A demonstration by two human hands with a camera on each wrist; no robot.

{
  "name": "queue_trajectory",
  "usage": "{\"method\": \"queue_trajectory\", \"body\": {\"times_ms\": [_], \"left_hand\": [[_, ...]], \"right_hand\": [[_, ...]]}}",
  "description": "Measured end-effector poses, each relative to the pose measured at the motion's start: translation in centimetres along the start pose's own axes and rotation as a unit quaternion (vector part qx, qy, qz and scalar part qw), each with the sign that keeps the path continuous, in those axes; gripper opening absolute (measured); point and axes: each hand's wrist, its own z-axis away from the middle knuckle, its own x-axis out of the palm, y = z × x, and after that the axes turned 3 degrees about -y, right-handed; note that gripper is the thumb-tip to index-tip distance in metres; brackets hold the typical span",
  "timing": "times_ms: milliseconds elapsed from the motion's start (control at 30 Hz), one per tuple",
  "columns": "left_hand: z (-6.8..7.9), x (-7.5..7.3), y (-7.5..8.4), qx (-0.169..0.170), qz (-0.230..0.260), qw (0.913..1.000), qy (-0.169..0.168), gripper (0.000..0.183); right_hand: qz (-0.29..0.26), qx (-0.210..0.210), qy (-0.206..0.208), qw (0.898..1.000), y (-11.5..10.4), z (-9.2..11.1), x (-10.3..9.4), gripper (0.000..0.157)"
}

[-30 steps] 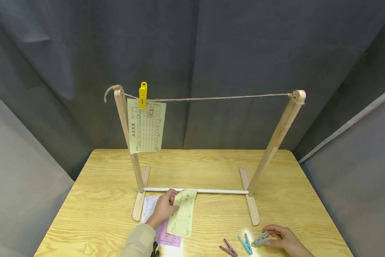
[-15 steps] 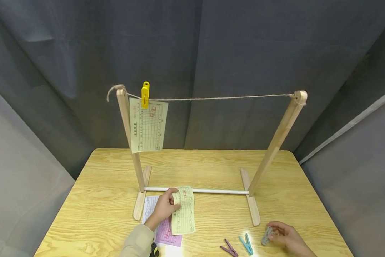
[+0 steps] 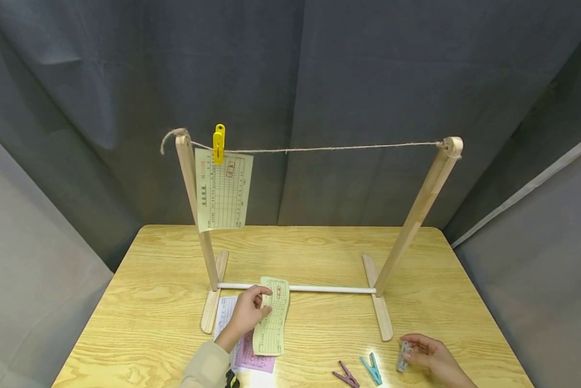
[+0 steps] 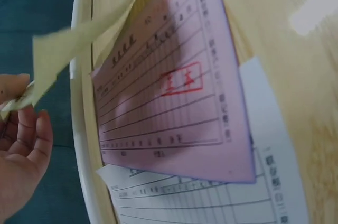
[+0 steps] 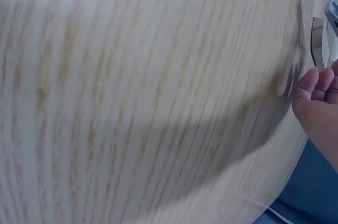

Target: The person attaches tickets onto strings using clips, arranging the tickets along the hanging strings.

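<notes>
My left hand [image 3: 249, 312] pinches a pale yellow printed slip [image 3: 273, 323], which is raised and bent above the other papers. In the left wrist view the yellow slip [image 4: 63, 49] curls away from a pink slip [image 4: 169, 86] with a red stamp; a white slip [image 4: 200, 197] lies partly under the pink one. At the table's right front, my right hand [image 3: 431, 355] holds a grey clothespin [image 3: 404, 357] between thumb and fingers. Only part of that hand [image 5: 319, 97] shows at the right wrist view's edge.
A wooden stand [image 3: 412, 215] carries a string [image 3: 329, 148] between two posts. From its left end hangs another yellow slip [image 3: 225, 194], gripped by a yellow clothespin [image 3: 218, 144]. Purple [image 3: 345, 374] and turquoise [image 3: 371, 369] clothespins lie at the table's front. A white bar [image 3: 329, 289] joins the feet.
The yellow slip in my left hand has lifted and bent more. My right hand has drawn the grey clothespin slightly right, away from the turquoise one, and turned it more upright.
</notes>
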Motion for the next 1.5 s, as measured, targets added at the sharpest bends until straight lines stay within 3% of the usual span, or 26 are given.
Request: {"method": "queue_trajectory", "body": {"times_ms": [300, 567, 733, 867, 1133, 1300, 1500], "left_hand": [[0.0, -0.5, 1.2, 0.043, 0.006, 0.9980, 0.047, 0.013], [0.1, -1.0, 3.5, 0.062, 0.034, 0.9969, 0.034, 0.060], [0.6, -1.6, 6.6, 0.044, 0.046, 0.9975, 0.031, 0.033], [0.9, -2.0, 8.2, 0.046, 0.048, 0.9972, 0.036, 0.015], [0.9, -2.4, 9.4, 0.051, 0.057, 0.9959, 0.048, 0.007], [0.9, -2.6, 9.9, 0.051, 0.070, 0.9951, 0.048, 0.008], [0.9, -3.0, 10.9, 0.056, 0.086, 0.9936, 0.048, 0.007]], "right_hand": [[0.041, -0.019, 0.009, 0.999, -0.6, -0.3, 0.4, 0.048], [-0.003, -0.016, 0.042, 0.999, -1.5, -0.2, 1.0, 0.034], [-0.021, -0.020, 0.051, 0.998, -1.9, -0.1, 1.1, 0.024], [-0.022, -0.014, 0.051, 0.998, -2.2, -0.1, 1.1, 0.029], [-0.006, -0.029, 0.090, 0.996, -2.9, -0.1, 1.6, 0.040], [0.008, -0.058, 0.121, 0.991, -3.3, -0.2, 1.8, 0.038], [0.010, -0.096, 0.129, 0.987, -4.0, -0.2, 1.8, 0.032]]}}
